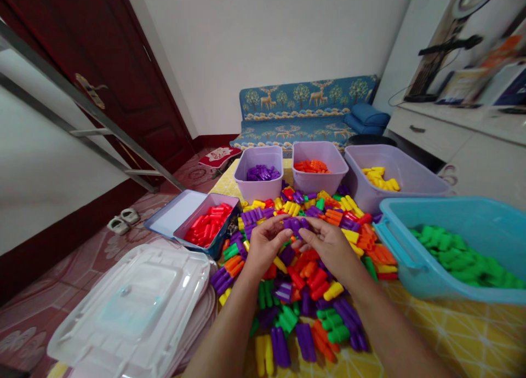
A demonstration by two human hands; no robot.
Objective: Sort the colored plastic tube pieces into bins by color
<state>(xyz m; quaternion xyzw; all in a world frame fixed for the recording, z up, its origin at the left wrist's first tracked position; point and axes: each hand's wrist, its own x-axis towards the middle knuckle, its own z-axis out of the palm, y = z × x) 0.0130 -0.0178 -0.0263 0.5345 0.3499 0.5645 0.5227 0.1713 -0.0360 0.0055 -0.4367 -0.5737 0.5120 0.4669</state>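
Both hands meet over a wide pile of coloured plastic pieces. My left hand (pixel 267 241) and my right hand (pixel 326 244) hold a purple piece (pixel 296 224) between their fingertips, one at each side. Beneath and around them lie joined tube-like pieces: purple (pixel 304 342), green (pixel 287 319), orange (pixel 323 341), yellow (pixel 264 355) and red (pixel 317 282). Behind the pile, one lilac bin (pixel 259 190) contains purple pieces (pixel 263 173), another (pixel 319 179) orange pieces (pixel 311 166).
A third lilac bin (pixel 365 190) holds yellow pieces; a blue bin (pixel 447 282) at right holds green ones. Red pieces fill an open box (pixel 184 233) at left. Stacked clear lids (pixel 135 307) lie front left. A patterned sofa (pixel 304 107) stands behind.
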